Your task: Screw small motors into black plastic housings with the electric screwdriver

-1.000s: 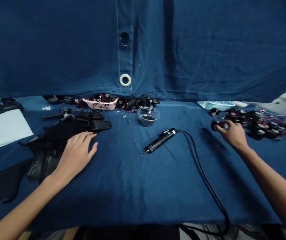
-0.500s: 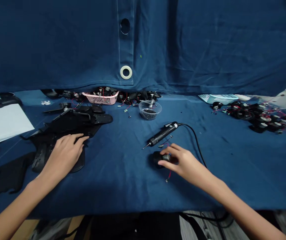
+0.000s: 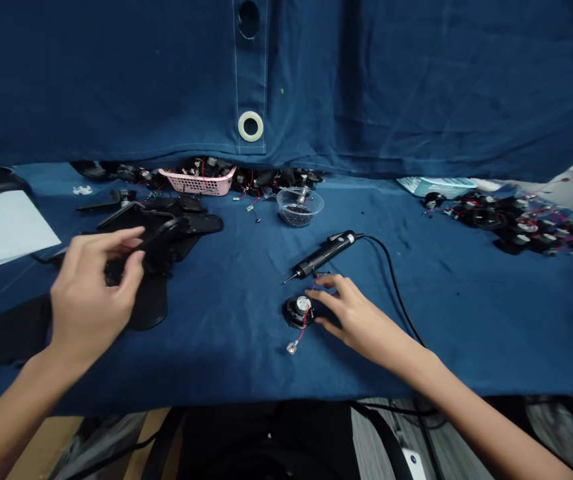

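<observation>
My left hand [image 3: 97,287] is raised over the left pile, thumb and fingers closed around a dark, blurred black plastic part [image 3: 163,239]; its outline merges with the black pieces behind. A small round black speaker [image 3: 298,311] lies on the blue cloth with its pale magnet side up. From it a red wire runs to a small metal-coloured end piece [image 3: 292,347]. At the speaker's right edge is my right hand [image 3: 349,310], its fingers apart and the tips close to the rim and wires. Just behind lies a black electric screwdriver [image 3: 323,255], bit pointing left.
A clear bowl [image 3: 300,207] of small dark screws stands behind the screwdriver. Wired parts fill a pink basket [image 3: 199,184]; more wired speakers [image 3: 526,227] are heaped at right beside a light-blue basket [image 3: 436,187]. White paper [image 3: 9,230] lies at left. A blue curtain hangs behind.
My left hand has lifted from the black pile, with a dark part in its fingers. The speaker has turned magnet side up and lies flat, and my right hand's fingers have loosened from it.
</observation>
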Motion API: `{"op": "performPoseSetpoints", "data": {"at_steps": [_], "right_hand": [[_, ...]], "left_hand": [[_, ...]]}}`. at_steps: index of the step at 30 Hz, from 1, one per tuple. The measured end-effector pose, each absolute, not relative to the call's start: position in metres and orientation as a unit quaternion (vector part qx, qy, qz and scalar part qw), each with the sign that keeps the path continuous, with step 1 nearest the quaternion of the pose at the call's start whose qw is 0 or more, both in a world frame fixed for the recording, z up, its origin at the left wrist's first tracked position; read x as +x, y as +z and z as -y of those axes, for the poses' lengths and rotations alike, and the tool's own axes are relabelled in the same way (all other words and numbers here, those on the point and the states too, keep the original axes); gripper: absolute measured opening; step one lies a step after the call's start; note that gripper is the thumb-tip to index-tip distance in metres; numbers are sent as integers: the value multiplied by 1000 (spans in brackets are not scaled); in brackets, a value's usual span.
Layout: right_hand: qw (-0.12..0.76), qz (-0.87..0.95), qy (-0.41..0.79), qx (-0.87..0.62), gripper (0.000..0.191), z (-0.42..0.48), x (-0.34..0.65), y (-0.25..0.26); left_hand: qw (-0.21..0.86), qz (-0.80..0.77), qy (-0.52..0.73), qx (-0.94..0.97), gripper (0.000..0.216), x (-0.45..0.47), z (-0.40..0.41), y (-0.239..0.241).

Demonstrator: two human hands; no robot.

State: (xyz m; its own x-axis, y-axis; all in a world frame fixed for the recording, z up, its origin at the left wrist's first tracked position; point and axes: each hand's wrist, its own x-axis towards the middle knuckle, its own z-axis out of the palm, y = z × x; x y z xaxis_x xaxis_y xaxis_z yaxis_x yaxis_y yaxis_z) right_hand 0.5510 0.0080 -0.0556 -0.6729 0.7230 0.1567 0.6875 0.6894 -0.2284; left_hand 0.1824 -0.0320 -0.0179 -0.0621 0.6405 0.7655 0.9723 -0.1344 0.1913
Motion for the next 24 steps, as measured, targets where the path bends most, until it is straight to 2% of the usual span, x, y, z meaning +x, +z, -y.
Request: {"op": "performPoseSetpoints", "data": {"at_steps": [4,6,11,14,17,20,23,24], "right_hand": [[147,914,19,-378,67,-5,545,-51],[137,934,23,-329,71,-4,544,-48],[148,939,91,-296,37,-1,545,-50],[162,919,110,-343,36,1,545,-53],[146,920,94,-350,34,1,543,-53],[137,934,76,-320,41,0,540,-54],[160,939,67,-297,25,-3,536,-58],[172,937,65,-296,20,-4,535,-59]], "left_hand": [[140,542,-367,-743,42,214,28,-32],[124,470,-325,-811,44,225,22,-45],[146,334,-217,-905,34,243,14,-69],[128,303,-202,-923,29,243,14,-80],[51,328,-198,-922,31,236,15,-89],[-30,387,-214,-896,31,230,18,-92],[-54,531,-265,-803,23,236,24,-90],[-63,586,-274,-760,27,240,26,-89]]}}
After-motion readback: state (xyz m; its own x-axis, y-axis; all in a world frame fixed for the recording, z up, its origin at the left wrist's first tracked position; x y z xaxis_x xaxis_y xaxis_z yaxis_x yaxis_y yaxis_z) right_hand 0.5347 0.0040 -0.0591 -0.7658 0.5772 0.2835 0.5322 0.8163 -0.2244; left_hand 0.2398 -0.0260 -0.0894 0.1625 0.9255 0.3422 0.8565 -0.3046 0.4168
